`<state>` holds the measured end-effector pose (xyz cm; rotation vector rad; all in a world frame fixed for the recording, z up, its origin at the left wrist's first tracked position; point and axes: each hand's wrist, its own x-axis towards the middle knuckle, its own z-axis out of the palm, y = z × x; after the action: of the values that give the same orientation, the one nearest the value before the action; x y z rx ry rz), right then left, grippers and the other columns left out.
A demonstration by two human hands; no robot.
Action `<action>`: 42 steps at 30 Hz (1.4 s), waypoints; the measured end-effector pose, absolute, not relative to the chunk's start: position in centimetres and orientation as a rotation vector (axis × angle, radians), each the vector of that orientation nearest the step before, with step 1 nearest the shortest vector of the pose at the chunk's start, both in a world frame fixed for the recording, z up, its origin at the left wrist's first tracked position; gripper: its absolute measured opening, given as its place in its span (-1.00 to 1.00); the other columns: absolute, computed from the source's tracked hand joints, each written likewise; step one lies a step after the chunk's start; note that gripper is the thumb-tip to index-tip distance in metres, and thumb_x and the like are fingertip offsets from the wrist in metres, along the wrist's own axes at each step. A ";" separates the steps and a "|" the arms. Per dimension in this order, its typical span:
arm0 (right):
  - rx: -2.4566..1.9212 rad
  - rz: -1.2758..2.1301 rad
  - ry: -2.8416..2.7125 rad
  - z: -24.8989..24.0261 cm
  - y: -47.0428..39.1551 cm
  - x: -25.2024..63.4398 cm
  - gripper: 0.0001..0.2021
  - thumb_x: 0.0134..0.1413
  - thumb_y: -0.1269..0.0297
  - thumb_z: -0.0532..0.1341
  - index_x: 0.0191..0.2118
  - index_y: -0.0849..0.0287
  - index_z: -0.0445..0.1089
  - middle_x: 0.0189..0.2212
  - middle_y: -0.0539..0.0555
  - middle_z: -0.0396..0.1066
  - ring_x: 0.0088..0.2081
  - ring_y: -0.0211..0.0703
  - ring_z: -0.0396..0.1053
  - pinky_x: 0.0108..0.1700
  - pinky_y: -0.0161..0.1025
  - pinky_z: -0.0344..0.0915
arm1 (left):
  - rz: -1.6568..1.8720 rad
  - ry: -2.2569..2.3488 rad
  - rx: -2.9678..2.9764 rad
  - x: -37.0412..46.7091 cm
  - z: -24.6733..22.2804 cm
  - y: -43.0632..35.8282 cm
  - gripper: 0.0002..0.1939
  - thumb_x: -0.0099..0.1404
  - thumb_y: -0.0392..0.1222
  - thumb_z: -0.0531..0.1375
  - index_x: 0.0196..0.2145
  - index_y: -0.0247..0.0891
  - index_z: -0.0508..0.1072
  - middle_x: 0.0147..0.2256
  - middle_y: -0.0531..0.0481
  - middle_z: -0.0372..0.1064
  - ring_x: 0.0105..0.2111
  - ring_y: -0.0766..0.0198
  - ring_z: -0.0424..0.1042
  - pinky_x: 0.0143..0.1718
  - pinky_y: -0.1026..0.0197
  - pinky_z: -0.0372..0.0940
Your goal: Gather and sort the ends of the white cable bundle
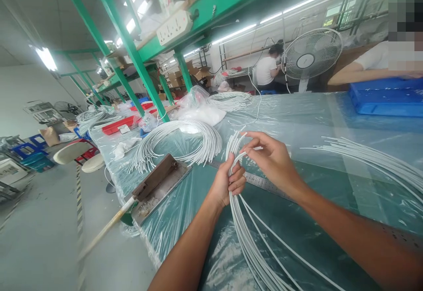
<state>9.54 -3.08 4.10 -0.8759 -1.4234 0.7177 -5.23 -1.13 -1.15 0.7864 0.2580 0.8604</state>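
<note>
White, thin, plastic-sheathed cable lengths make up the bundle of white cables (pixel 246 233) that both hands work on above the table (pixel 317 119), a long bench covered in clear plastic sheeting over a green top. The left hand (pixel 228 183) has its grip clenched around the bundle a little below the cut ends, which fan upward just past the fist. The right hand (pixel 272 161) pinches one or two of those ends between thumb and fingertips, right beside the left fist. From the fist the bundle trails down toward the person in a loose curve and runs out of view at the bottom edge.

The cables look light and springy rather than limp: they hold a bend yet splay apart when loose, and the smooth sheath is likely slippery. Judging from that, a firm hold close to the ends, where the left hand sits, keeps them aligned best.

A steel ruler (pixel 261 180) lies flat on the table under the hands. To the left sits a metal cutter with a long wooden handle (pixel 155 185), and behind it a coiled arc of white cables (pixel 185 143). More loose white cables (pixel 373 158) lie on the right. A blue plastic tray (pixel 386 97) and a standing fan (pixel 312 55) are farther back, where other people work.
</note>
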 end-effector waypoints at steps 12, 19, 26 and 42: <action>-0.762 0.740 -1.462 3.8 -2.9 9.6 -0.87 0.20 0.22 0.36 -0.18 0.05 0.44 0.03 0.01 0.38 -0.09 -0.22 0.40 -0.12 -0.33 0.42 | 0.886 0.286 0.808 -5.3 -1.0 -1.2 -0.46 0.43 0.19 0.22 -0.51 -0.23 0.17 -0.70 0.29 -0.06 -0.78 0.52 -0.22 -0.82 0.40 -0.20; -0.710 0.727 -1.385 3.8 -3.5 9.2 -0.85 0.24 0.15 0.33 -0.22 0.08 0.44 -0.16 0.06 0.48 -0.16 -0.11 0.42 -0.20 -0.21 0.42 | 0.890 0.306 0.836 -5.3 -0.8 -1.3 -0.43 0.39 0.24 0.24 -0.51 -0.23 0.16 -0.70 0.30 -0.08 -0.78 0.53 -0.23 -0.82 0.40 -0.22; -0.779 0.811 -1.408 5.4 -3.7 10.2 -0.70 0.40 0.06 0.14 -0.34 0.10 0.37 -0.43 0.02 0.48 -0.28 -0.12 0.42 -0.09 -0.15 0.31 | 0.927 0.347 0.877 -5.1 -0.9 -1.5 -0.38 0.33 0.32 0.26 -0.53 -0.23 0.16 -0.70 0.30 -0.10 -0.77 0.53 -0.22 -0.82 0.40 -0.21; -0.953 1.053 -1.483 6.9 -2.4 12.2 -0.57 0.14 -0.14 0.37 -0.09 0.12 0.60 -0.25 0.12 0.56 -0.25 -0.06 0.55 -0.12 -0.15 0.55 | 0.914 0.320 0.948 -5.2 -1.1 -1.4 -0.44 0.38 0.24 0.25 -0.51 -0.24 0.18 -0.70 0.30 -0.10 -0.77 0.53 -0.22 -0.80 0.40 -0.22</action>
<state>12.22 -2.45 6.91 -0.9530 -1.4829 1.0534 -5.23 -1.45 -1.06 0.9479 0.3202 0.9140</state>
